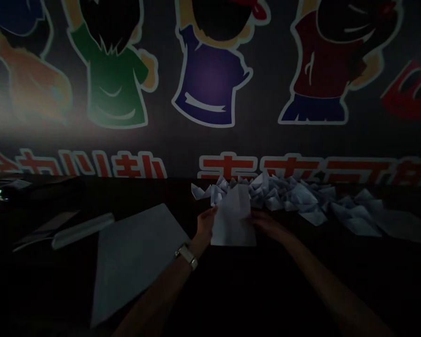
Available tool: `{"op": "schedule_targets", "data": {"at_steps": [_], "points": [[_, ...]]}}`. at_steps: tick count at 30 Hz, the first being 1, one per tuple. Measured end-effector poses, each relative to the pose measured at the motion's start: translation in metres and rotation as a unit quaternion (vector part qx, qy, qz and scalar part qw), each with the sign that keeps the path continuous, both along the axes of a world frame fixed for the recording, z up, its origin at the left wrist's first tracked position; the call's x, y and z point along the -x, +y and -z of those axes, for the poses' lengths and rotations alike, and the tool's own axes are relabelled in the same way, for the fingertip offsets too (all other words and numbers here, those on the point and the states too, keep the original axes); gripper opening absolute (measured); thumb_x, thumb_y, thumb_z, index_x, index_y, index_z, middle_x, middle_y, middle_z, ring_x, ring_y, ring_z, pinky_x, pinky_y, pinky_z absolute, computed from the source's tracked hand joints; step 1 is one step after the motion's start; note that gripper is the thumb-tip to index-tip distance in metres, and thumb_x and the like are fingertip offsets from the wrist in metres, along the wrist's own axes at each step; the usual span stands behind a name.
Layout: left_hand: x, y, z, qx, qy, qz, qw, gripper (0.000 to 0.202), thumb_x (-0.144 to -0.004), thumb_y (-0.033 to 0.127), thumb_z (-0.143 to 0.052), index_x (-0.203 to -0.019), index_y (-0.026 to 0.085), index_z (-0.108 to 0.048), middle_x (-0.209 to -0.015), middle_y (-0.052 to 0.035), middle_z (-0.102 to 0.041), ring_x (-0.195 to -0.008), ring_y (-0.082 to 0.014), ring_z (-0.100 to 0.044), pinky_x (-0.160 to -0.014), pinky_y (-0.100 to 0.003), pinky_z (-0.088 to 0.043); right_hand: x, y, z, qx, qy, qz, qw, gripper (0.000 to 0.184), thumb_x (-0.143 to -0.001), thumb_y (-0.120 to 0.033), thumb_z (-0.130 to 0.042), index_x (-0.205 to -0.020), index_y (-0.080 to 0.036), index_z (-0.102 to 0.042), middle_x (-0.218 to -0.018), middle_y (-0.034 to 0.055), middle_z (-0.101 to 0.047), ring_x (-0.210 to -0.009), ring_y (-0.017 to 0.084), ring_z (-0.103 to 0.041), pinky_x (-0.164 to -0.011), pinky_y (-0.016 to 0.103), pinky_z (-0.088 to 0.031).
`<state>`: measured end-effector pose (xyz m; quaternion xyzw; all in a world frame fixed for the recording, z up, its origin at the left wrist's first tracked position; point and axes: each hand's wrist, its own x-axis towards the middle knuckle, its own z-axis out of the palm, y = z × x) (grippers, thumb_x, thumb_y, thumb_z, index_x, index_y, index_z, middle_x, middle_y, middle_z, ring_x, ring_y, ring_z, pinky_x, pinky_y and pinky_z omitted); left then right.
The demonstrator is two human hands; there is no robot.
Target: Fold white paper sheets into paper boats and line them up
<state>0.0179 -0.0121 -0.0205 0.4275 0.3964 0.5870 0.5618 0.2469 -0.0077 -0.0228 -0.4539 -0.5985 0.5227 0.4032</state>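
Behind the dark table (pixel 259 290), in the head view, note one printed wall (pixel 175 140) with four cartoon figures (pixel 210 75), all cut off at the top, one red shape (pixel 412 96) cut off at right, and one row of red lettering (pixel 228 163). At left, note one large white paper (pixel 136 252), single or stacked, one pale elongated object (pixel 82 230), and dark items (pixel 52 189) too dim to identify or count. Beyond the hands, note one heap of folded paper pieces (pixel 303 195), too overlapped to count, partly blocked by one folded sheet (pixel 231 227). Locate this sheet at centre, between two hands. On its left edge, note the left hand (pixel 206 223), pinching, with one wristwatch (pixel 187 256) at the wrist. On its right edge, note the right hand (pixel 265 223), dim and blurred; cannot tell whether pinching or merely touching.
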Motion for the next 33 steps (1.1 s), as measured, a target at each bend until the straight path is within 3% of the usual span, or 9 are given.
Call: {"op": "schedule_targets", "data": {"at_steps": [4, 7, 11, 15, 19, 22, 26, 30, 33], "points": [[0.0, -0.002, 0.001, 0.025, 0.028, 0.1, 0.994, 0.031, -0.052, 0.031, -0.076, -0.077, 0.013, -0.068, -0.07, -0.0041, -0.067, -0.063, -0.0161, -0.06, -0.058, -0.026, -0.045, -0.008, 0.006, -0.001, -0.113, -0.073, 0.11, 0.985, 0.049, -0.061, -0.039, -0.067, -0.104, -0.016, -0.061, -0.102, 0.0072, -0.066, -0.094, 0.026, -0.06, -0.083, 0.04, -0.046], [-0.003, -0.005, 0.002, 0.042, 0.051, 0.195, 0.979, 0.033, -0.052, 0.031, -0.077, -0.077, 0.011, -0.069, -0.073, -0.0063, -0.068, -0.064, -0.0169, -0.061, -0.062, -0.027, -0.045, -0.016, 0.01, -0.004, -0.153, -0.097, 0.069, 0.981, 0.052, -0.067, -0.042, -0.064, -0.112, -0.016, -0.058, -0.104, 0.0071, -0.065, -0.093, 0.025, -0.06, -0.083, 0.038, -0.046], [-0.009, -0.006, 0.004, 0.042, 0.03, 0.175, 0.983, 0.038, -0.05, 0.035, -0.079, -0.074, 0.007, -0.069, -0.068, -0.0079, -0.068, -0.059, -0.0175, -0.06, -0.061, -0.028, -0.044, -0.009, 0.005, -0.008, -0.265, -0.151, 0.083, 0.949, 0.044, -0.081, -0.037, -0.05, -0.119, -0.017, -0.054, -0.109, 0.0085, -0.063, -0.101, 0.025, -0.057, -0.089, 0.04, -0.043], [-0.007, 0.003, 0.006, 0.032, -0.045, 0.034, 0.998, 0.035, -0.046, 0.031, -0.08, -0.07, 0.008, -0.067, -0.062, -0.0056, -0.067, -0.054, -0.0174, -0.059, -0.057, -0.028, -0.043, 0.002, -0.01, -0.017, -0.457, -0.28, 0.165, 0.828, 0.054, -0.082, -0.01, -0.036, -0.134, -0.024, -0.037, -0.134, 0.0064, -0.044, -0.124, 0.022, -0.038, -0.103, 0.044, -0.029], [0.001, 0.011, 0.006, 0.02, -0.085, -0.033, 0.996, 0.033, -0.051, 0.032, -0.077, -0.073, 0.011, -0.065, -0.065, -0.0037, -0.067, -0.056, -0.0149, -0.059, -0.058, -0.026, -0.044, 0.015, -0.025, -0.022, -0.55, -0.445, 0.093, 0.701, 0.071, -0.072, -0.002, -0.045, -0.137, -0.027, -0.031, -0.148, 0.003, -0.017, -0.135, 0.026, -0.013, -0.108, 0.049, -0.016], [0.004, 0.012, 0.003, 0.017, -0.102, -0.044, 0.994, 0.035, -0.05, 0.031, -0.077, -0.074, 0.01, -0.065, -0.066, -0.0055, -0.068, -0.057, -0.0159, -0.06, -0.059, -0.027, -0.044, 0.027, -0.032, -0.021, -0.585, -0.482, 0.026, 0.652, 0.068, -0.072, -0.005, -0.05, -0.134, -0.027, -0.036, -0.146, 0.0035, -0.024, -0.134, 0.026, -0.015, -0.107, 0.052, -0.015], [0.003, 0.009, -0.003, 0.013, -0.115, -0.017, 0.993, 0.036, -0.049, 0.032, -0.078, -0.076, 0.01, -0.066, -0.07, -0.0069, -0.069, -0.06, -0.0176, -0.062, -0.062, -0.029, -0.046, 0.034, -0.034, -0.02, -0.591, -0.449, -0.019, 0.67, 0.053, -0.071, -0.004, -0.049, -0.118, -0.029, -0.055, -0.132, 0.0002, -0.049, -0.128, 0.022, -0.032, -0.107, 0.048, -0.016], [-0.001, 0.004, -0.005, 0.002, -0.106, 0.057, 0.993, 0.038, -0.05, 0.031, -0.079, -0.078, 0.009, -0.068, -0.074, -0.0081, -0.069, -0.064, -0.0178, -0.061, -0.066, -0.029, -0.046, 0.031, -0.03, -0.019, -0.531, -0.371, -0.03, 0.761, 0.028, -0.081, -0.015, -0.049, -0.101, -0.028, -0.064, -0.101, 0.0007, -0.067, -0.102, 0.019, -0.055, -0.102, 0.045, -0.025], [-0.005, 0.0, -0.004, -0.009, -0.062, 0.112, 0.992, 0.037, -0.053, 0.034, -0.077, -0.079, 0.009, -0.068, -0.074, -0.0078, -0.069, -0.065, -0.0177, -0.06, -0.068, -0.029, -0.045, 0.03, -0.025, -0.018, -0.44, -0.311, 0.005, 0.843, 0.022, -0.087, -0.03, -0.045, -0.088, -0.022, -0.066, -0.083, 0.0038, -0.068, -0.081, 0.019, -0.061, -0.083, 0.036, -0.042]]}}
